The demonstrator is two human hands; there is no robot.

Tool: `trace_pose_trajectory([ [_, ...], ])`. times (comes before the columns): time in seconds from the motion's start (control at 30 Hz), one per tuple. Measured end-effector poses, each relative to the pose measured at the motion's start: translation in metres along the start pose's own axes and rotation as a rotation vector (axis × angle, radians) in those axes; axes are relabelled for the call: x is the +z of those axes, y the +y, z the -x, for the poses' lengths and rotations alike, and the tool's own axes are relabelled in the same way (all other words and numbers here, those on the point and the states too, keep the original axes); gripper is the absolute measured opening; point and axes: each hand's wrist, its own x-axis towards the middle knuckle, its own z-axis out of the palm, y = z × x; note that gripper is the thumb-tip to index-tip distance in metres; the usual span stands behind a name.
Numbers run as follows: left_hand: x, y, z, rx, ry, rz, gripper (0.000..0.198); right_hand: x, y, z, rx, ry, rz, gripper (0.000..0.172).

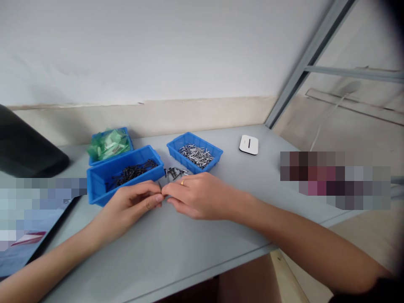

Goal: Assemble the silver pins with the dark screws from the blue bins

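Both hands, left and right, meet fingertip to fingertip, pinching something too small to tell, close by the loose screws and bins for easy reach.

Fingertips meeting on the surface
I'm watching my left grip and right grip pinching something tiny beside the blue tray.

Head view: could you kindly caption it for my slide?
Left hand and right hand meet fingertip to fingertip before blue bins of small fasteners.

Grey table, three blue bins on it, loose screws, white device, dark pad
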Motion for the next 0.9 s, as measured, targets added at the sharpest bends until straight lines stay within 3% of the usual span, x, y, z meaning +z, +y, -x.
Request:
trace_pose_trajectory([
  [0.53,-0.0002,0.0039,0.0004,0.010,-0.018,-0.028,0.027,-0.0006,-0.0005,0.0009,-0.007,-0.009,0.012,0.020],
  [0.9,0.0017,0.0081,0.0028,0.011,-0.138,-0.053,0.023,-0.0050,-0.0028,-0.0004,0.002,0.012,0.086,0.022],
])
